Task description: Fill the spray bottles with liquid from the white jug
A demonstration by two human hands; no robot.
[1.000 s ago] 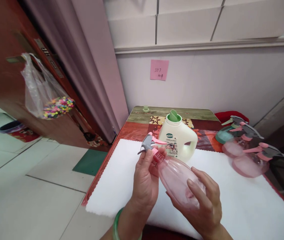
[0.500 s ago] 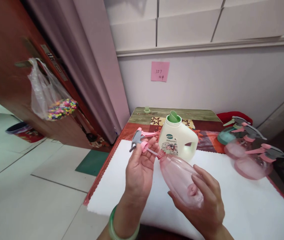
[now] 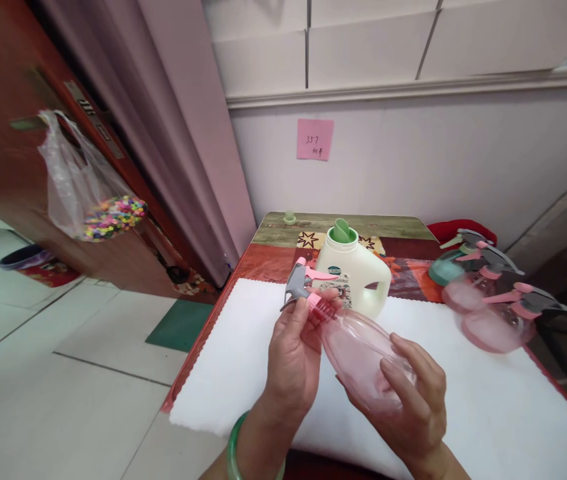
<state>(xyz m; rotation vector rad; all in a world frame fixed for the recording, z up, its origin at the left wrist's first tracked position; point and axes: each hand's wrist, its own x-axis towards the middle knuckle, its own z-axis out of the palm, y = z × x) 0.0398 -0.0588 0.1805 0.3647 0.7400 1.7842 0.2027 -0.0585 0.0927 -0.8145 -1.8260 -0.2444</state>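
On the white-covered tabletop (image 3: 488, 413) stand an uncapped detergent jug (image 3: 360, 273) and, at right, three sprayers (image 3: 473, 291) with heads fitted. Nearer, the right hand (image 3: 416, 407) clasps a tilted pink spray bottle (image 3: 358, 350) above the tabletop while the left hand (image 3: 293, 363) pinches its trigger head (image 3: 299, 281), which sits on the neck; whether it is screwed tight cannot be told.

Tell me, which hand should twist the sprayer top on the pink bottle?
Probably the left hand: it pinches the sprayer top right at the neck of the pink bottle. The right hand wraps the bottle's body, so it suits holding it steady.
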